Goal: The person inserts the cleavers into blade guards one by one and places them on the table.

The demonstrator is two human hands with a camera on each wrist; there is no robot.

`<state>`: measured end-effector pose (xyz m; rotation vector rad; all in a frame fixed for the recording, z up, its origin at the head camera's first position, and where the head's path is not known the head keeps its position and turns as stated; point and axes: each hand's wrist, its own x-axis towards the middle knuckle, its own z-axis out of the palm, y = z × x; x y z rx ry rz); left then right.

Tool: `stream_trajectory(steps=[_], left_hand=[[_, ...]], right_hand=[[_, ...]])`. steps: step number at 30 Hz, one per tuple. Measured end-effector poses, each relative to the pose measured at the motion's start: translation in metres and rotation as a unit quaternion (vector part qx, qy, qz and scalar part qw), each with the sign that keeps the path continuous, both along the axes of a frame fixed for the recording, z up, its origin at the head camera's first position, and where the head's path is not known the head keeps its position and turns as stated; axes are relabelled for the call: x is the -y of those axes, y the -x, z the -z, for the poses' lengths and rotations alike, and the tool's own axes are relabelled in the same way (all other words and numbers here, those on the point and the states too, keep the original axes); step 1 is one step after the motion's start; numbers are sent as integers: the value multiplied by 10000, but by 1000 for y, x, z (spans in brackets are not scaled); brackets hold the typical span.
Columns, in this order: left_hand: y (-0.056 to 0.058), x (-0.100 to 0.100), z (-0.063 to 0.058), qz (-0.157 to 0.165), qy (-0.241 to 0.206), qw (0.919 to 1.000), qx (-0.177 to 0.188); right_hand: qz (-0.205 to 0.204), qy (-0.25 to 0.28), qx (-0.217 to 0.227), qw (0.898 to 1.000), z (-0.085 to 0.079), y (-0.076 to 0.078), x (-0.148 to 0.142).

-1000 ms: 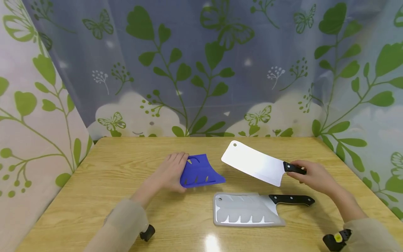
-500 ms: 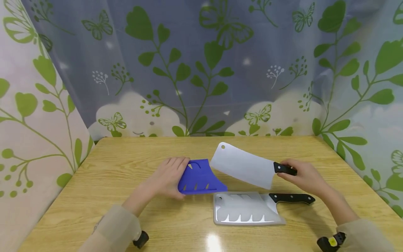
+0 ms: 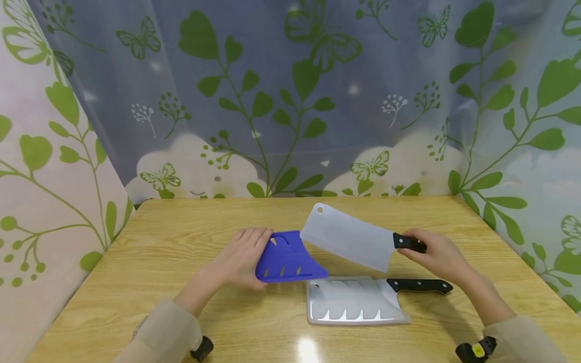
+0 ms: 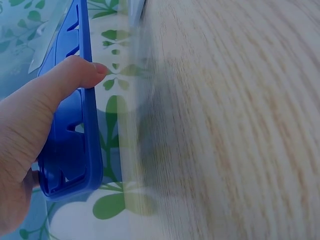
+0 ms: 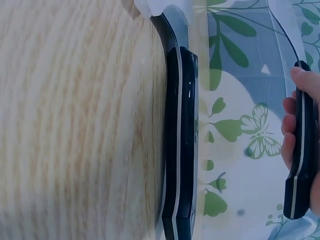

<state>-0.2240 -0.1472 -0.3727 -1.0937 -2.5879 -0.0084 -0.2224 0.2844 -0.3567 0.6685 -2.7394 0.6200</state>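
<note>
Beige cuffed left sleeve [image 3: 156,330], matching right sleeve [image 3: 524,338]; small black left wrist device [image 3: 201,349], black right wrist device [image 3: 465,351] with yellow patch [image 3: 478,350].

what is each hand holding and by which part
The right hand holds the uncovered cleaver by its black handle; the left hand grips the blue cover by the end farther from that cleaver.

The right hand [image 3: 437,253] has brought the bare cleaver [image 3: 348,239] leftward, close to the blue sheath [image 3: 289,257].
</note>
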Motion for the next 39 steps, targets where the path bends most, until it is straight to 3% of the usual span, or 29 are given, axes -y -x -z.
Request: stream_trajectory(steps=[16,24,30,39], left_hand=[[-1,1,2,-191,1,9998,33],[0,-1,3,-321,48,9991,-267],[0,0,2,-316,99,9987,-379],[-1,1,-1,-87,214,9988,-435]], right_hand=[[-17,-194,-220,9996,1,0,4],[-211,-432,-1061,9932,4,-1,8],[-472,-217,-1556,9865,7,-1,5],[-748,53,-1309,9886,9,2,-5]])
